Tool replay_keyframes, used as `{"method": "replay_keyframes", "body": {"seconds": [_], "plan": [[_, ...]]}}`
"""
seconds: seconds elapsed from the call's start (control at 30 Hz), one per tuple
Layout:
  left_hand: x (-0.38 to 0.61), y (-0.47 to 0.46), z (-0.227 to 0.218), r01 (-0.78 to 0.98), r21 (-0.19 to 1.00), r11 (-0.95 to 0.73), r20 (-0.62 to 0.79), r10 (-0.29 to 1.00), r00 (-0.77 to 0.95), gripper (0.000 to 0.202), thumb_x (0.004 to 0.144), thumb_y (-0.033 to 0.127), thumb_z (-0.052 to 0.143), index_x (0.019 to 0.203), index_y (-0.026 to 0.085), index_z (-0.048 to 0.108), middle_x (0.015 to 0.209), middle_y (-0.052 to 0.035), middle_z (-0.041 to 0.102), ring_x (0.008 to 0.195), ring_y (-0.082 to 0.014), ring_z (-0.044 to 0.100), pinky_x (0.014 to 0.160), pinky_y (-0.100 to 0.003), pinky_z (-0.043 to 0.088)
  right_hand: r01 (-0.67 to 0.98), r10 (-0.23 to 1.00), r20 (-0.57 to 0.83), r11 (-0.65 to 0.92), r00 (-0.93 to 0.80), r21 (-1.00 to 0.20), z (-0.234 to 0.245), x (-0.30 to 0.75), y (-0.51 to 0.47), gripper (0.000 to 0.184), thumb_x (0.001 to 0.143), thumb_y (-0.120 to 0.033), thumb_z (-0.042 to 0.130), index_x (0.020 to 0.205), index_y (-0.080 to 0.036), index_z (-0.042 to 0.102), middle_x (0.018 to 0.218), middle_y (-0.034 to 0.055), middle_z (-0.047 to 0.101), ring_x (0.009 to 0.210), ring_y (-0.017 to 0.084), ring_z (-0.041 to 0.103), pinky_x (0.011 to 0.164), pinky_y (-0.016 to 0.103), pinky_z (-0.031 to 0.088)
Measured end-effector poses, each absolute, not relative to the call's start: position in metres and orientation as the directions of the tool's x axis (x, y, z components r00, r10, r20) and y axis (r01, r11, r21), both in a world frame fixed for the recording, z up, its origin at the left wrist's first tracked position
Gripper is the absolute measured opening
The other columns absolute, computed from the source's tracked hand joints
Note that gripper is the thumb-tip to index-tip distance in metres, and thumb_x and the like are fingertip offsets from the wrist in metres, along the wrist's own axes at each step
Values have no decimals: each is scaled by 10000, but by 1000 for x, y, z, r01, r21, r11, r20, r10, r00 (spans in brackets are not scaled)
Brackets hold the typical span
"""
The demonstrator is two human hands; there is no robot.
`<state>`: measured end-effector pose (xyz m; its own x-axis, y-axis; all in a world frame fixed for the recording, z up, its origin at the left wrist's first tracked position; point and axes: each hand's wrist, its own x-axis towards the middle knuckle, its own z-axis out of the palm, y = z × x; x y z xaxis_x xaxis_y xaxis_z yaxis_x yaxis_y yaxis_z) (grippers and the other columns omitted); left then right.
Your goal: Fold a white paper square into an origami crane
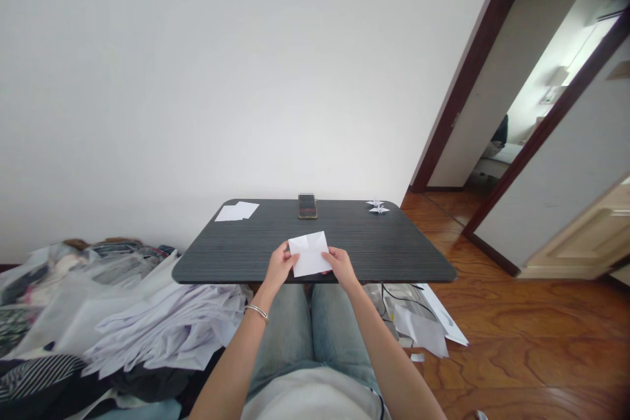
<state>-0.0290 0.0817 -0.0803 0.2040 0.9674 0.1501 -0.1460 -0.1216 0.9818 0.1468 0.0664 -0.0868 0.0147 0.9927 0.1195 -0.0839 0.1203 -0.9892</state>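
A sheet of white paper (309, 254) with visible fold creases is held above the front edge of the dark wood-grain table (344, 236). My left hand (280, 267) pinches its left side, and my right hand (340, 267) grips its right side. Loose white paper sheets (236, 211) lie at the table's back left. Behind them stands a phone (307, 206) on a stand or in a case at the back edge. Two small white origami cranes (378, 207) sit at the back right.
A heap of white paper and plastic sheets (162, 328) and clothing lies on the floor to the left. More paper and cables (418, 318) lie on the wooden floor to the right. A wall rises behind the table, and a doorway stands at the right.
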Motion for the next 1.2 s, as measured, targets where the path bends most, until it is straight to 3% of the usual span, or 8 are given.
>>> {"method": "replay_keyframes", "body": {"seconds": [0.4, 0.6, 0.87, 0.97, 1.07, 1.1, 1.2], "plan": [[-30, 84, -83, -99, 985, -144, 156, 979, 131, 569, 697, 290, 640, 1207, 90, 488, 550, 7, 643, 495, -150, 586, 469, -223, 431, -90, 993, 113, 111, -21, -990, -91, 151, 70, 264, 682, -405, 603, 590, -160, 572, 477, -20, 566, 402, 124, 491, 395, 238, 416], [-30, 78, -78, -97, 986, -139, 153, 975, 160, 552, 703, 293, 634, 1198, 92, 496, 552, 8, 627, 464, -126, 547, 434, -200, 384, -78, 990, 136, 137, 18, -987, -94, 153, 71, 260, 682, -412, 628, 639, -167, 552, 480, -42, 548, 395, 93, 434, 378, 194, 308], [-28, 77, -77, -101, 984, -145, 156, 982, 104, 627, 691, 279, 638, 1254, 87, 439, 455, 57, 551, 375, -83, 437, 385, -171, 294, -100, 991, 128, 132, 47, -986, -98, 153, 74, 292, 657, -424, 635, 584, -174, 504, 461, -32, 538, 391, 107, 447, 381, 214, 333], [-29, 77, -76, -115, 985, -129, 140, 986, 94, 617, 685, 277, 634, 1233, 64, 449, 511, 26, 594, 428, -101, 496, 415, -179, 351, -111, 987, 155, 160, 48, -981, -94, 151, 70, 226, 677, -379, 622, 739, -169, 569, 482, -51, 533, 409, 105, 456, 396, 208, 360], [-29, 77, -75, -133, 984, -115, 126, 989, 78, 632, 688, 264, 622, 1250, 52, 421, 581, -3, 630, 497, -116, 545, 468, -193, 409, -131, 974, 223, 227, 46, -965, -90, 151, 64, 410, 719, -292, 564, 1120, -225, 516, 642, -46, 602, 490, 109, 508, 443, 205, 410], [-29, 77, -75, -138, 984, -113, 124, 990, 72, 648, 690, 258, 618, 1267, 57, 402, 583, 0, 629, 497, -113, 544, 472, -192, 412, -132, 965, 262, 264, 29, -956, -90, 151, 63, 448, 725, -254, 536, 1171, -239, 498, 715, -30, 627, 519, 110, 525, 455, 205, 421], [-29, 75, -72, -148, 983, -112, 123, 990, 65, 697, 693, 252, 619, 1317, 88, 356, 531, 36, 593, 439, -86, 492, 438, -171, 374, -110, 947, 315, 307, -58, -945, -91, 153, 62, 370, 700, -163, 462, 1027, -211, 628, 739, -3, 656, 531, 116, 549, 484, 220, 453]]}}
